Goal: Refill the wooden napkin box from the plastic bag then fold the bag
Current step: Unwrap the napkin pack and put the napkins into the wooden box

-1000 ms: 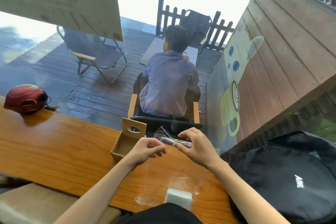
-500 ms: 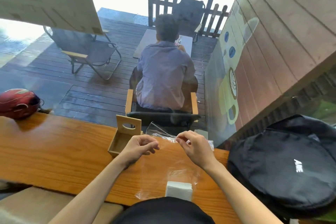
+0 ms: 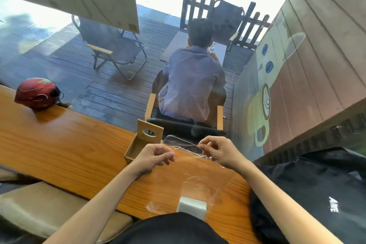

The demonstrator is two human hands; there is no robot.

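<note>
We saw a long table of glossy orange-brown wood with a visible grain running across the view. At its right end lay a large black fabric backpack, soft and rounded, with white lettering. A clear plastic bag, thin, crinkled and nearly see-through, lay flat on the table between our arms, its far edge lifted near the hands. A shiny red helmet, domed, sat at the far left of the table. The wooden napkin box, pale, square and open-topped, had an upright panel with an oval slot at its far side; it stood just left of the bag, and we could see no napkins in it. A white rectangular block of napkins sat at the bag's near end. Our right hand pinched the bag's far edge with curled fingers. Our left hand was curled at the bag's left edge; we could not tell whether it gripped the film.
</note>
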